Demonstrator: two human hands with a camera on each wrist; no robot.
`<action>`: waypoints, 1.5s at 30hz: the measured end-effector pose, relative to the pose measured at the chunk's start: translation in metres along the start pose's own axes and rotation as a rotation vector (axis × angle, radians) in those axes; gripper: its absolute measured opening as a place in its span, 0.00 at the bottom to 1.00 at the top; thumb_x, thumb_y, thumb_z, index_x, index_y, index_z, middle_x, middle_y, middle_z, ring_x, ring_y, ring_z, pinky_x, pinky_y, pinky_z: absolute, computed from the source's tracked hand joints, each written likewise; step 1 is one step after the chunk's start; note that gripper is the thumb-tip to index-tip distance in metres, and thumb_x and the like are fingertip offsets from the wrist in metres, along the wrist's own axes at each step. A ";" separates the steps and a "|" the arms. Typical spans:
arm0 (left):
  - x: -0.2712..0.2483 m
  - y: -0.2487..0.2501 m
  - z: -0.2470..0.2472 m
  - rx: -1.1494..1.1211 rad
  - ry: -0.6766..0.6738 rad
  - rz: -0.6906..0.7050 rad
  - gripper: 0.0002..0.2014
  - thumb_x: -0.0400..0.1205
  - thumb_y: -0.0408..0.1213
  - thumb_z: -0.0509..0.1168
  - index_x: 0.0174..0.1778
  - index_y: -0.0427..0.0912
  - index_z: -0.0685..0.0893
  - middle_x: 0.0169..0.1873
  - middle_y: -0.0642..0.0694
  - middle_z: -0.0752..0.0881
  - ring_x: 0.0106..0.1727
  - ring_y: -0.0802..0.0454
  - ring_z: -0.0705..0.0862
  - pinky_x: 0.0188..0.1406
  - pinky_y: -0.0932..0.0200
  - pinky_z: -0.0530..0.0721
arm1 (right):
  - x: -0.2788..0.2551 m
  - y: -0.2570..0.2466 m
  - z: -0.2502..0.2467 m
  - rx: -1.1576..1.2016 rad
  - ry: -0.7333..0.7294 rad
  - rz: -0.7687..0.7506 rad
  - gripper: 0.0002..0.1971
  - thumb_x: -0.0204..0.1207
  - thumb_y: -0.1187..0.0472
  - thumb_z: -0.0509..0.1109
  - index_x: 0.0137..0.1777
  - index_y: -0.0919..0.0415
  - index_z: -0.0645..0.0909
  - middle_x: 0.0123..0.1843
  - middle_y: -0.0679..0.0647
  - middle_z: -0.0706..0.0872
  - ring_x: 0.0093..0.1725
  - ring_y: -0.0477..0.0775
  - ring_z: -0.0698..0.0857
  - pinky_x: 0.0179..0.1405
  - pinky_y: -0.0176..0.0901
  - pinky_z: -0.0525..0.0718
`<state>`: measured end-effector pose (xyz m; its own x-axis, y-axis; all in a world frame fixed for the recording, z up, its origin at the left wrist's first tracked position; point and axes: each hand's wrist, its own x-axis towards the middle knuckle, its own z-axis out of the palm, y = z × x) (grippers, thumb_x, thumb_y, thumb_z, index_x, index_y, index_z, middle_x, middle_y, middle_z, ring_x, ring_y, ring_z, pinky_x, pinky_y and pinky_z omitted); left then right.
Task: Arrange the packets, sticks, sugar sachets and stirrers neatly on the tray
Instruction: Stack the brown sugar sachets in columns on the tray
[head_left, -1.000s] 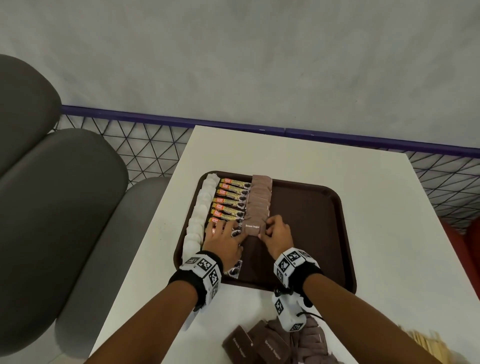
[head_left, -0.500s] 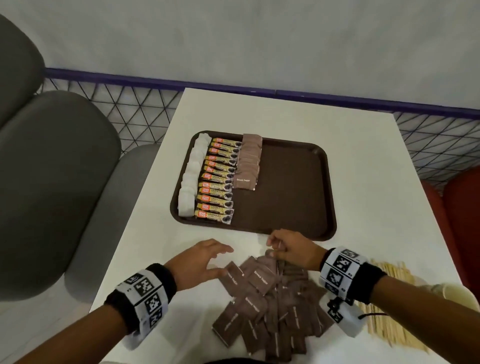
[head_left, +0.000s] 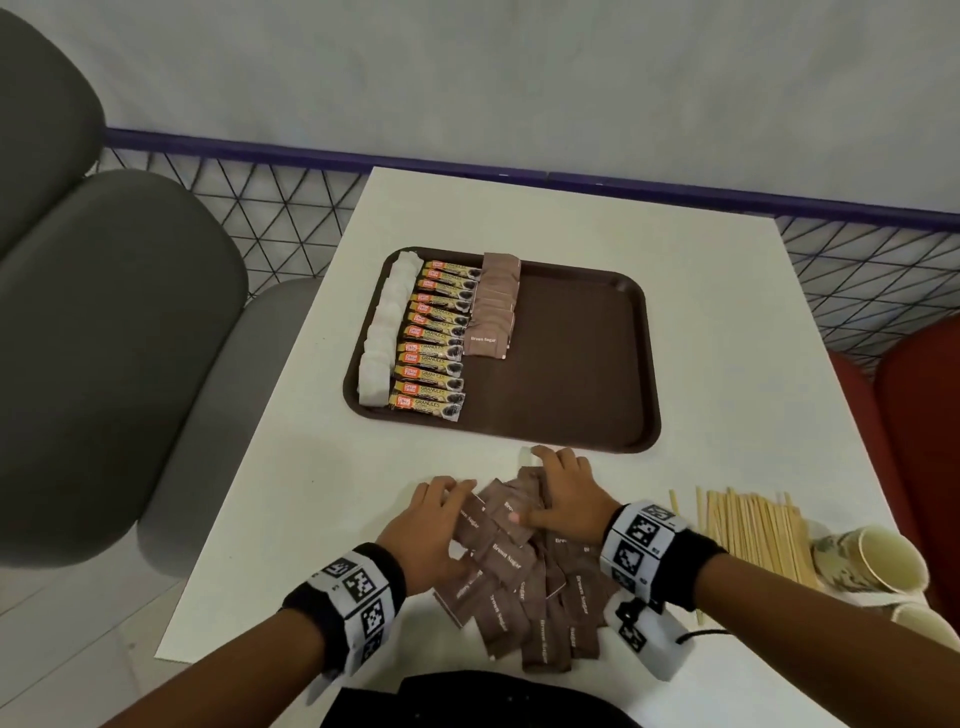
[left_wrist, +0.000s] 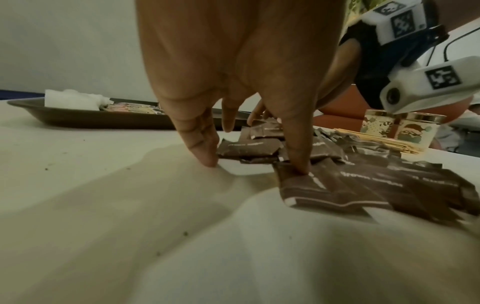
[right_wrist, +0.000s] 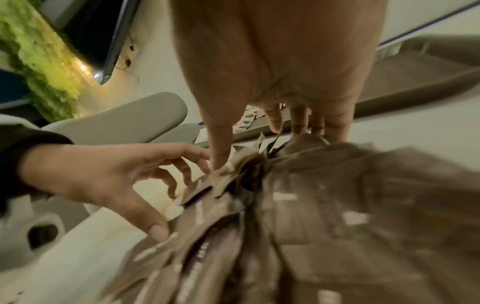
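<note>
Brown sugar sachets (head_left: 524, 577) are heaped on the desk (head_left: 322, 483), pressed between the left hand (head_left: 434, 525) and right hand (head_left: 569, 493), fingers spread, none grasped.

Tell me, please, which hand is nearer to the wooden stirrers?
Right. The right hand rests on the sachet pile just beside the wooden stirrers; the left hand is across the pile.

Both forearms reach forward side by side, each wrist wearing a black band with marker blocks. The left hand (head_left: 431, 525) lies palm down, fingers spread and fingertips lowered. The right hand (head_left: 566, 493) lies likewise, fingers splayed flat.
</note>
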<state>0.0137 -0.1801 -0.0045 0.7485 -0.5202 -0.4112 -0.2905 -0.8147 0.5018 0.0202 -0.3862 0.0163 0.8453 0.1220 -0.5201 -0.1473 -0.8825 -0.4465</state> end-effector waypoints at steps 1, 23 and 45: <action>0.002 0.001 0.000 -0.021 0.021 -0.007 0.45 0.72 0.47 0.73 0.80 0.48 0.54 0.74 0.46 0.61 0.73 0.49 0.62 0.68 0.57 0.73 | 0.002 -0.005 0.002 0.020 -0.003 -0.009 0.47 0.67 0.43 0.74 0.79 0.58 0.53 0.73 0.60 0.62 0.73 0.62 0.61 0.72 0.51 0.64; 0.023 -0.008 -0.024 -0.514 0.047 0.044 0.44 0.72 0.29 0.74 0.78 0.51 0.56 0.59 0.47 0.73 0.48 0.58 0.80 0.44 0.69 0.82 | 0.030 -0.022 -0.006 0.277 -0.157 -0.149 0.16 0.68 0.67 0.73 0.49 0.54 0.71 0.57 0.54 0.87 0.59 0.56 0.83 0.62 0.52 0.80; 0.026 0.022 -0.080 -1.591 -0.049 -0.137 0.28 0.71 0.49 0.71 0.65 0.40 0.79 0.56 0.31 0.85 0.54 0.34 0.86 0.56 0.37 0.82 | 0.037 -0.072 -0.051 0.975 -0.210 -0.298 0.22 0.69 0.76 0.71 0.59 0.63 0.68 0.48 0.52 0.82 0.49 0.48 0.83 0.53 0.42 0.83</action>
<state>0.0746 -0.1905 0.0570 0.6875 -0.5019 -0.5249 0.6868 0.2143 0.6946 0.0881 -0.3414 0.0661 0.8229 0.4341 -0.3667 -0.3773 -0.0652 -0.9238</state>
